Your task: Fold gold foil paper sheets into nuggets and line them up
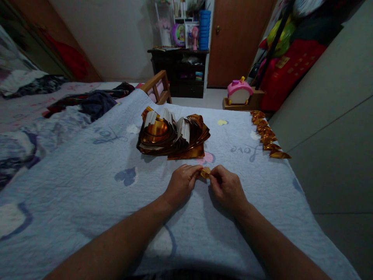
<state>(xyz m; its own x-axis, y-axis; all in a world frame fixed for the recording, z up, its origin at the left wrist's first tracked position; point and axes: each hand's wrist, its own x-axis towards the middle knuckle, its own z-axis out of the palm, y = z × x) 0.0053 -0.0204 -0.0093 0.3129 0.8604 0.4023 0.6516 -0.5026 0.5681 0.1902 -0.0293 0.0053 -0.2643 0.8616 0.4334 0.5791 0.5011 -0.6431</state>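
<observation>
Between my two hands, just above the bedspread, is a small piece of folded gold foil paper [205,173]. My left hand [183,182] pinches its left end between thumb and fingers. At the right end, my right hand [229,186] holds it with closed fingertips. Beyond the hands lies a thick stack of gold foil paper [186,149], curled over on itself with pale undersides showing. A row of folded gold foil pieces [267,136], overlapping one another, runs along the right edge of the bed.
A light blue bedspread [101,206] with hearts and lettering covers the surface. Rumpled clothes [97,104] lie at the left. Past the far edge stand a wooden chair [159,87], a dark cabinet [177,74] and a pink toy [239,91]. A pale panel [335,136] borders the right side.
</observation>
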